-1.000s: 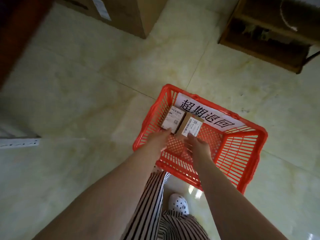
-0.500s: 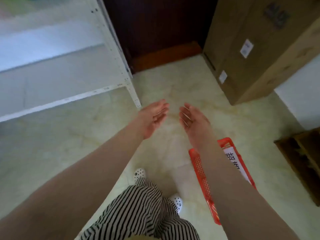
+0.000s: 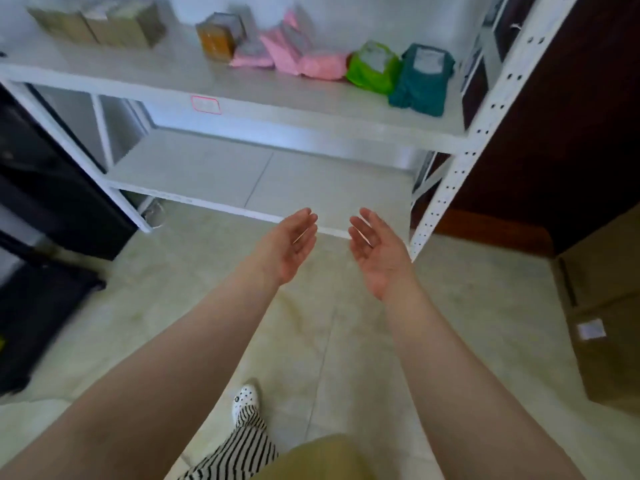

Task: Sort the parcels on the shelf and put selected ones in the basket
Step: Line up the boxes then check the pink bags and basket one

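A white metal shelf (image 3: 311,116) stands ahead of me. On its upper board lie several parcels: brown boxes (image 3: 104,24) at the far left, an orange-brown box (image 3: 216,39), pink bags (image 3: 298,55), a green bag (image 3: 372,67) and a teal bag (image 3: 420,81) at the right. My left hand (image 3: 291,247) and my right hand (image 3: 377,252) hover side by side in front of the lower board, palms turned inward, fingers straight, both holding nothing. The basket is out of view.
The shelf's lower board (image 3: 242,174) carries nothing that I can see. A black case (image 3: 41,237) stands on the floor at the left. A dark wooden door (image 3: 571,133) and a large cardboard box (image 3: 609,323) are at the right. Pale tiled floor (image 3: 173,323) lies below.
My hands left the two boxes in the red basket and rose empty. My view swung away from the basket up to the shelf, and the parcels came into sight.
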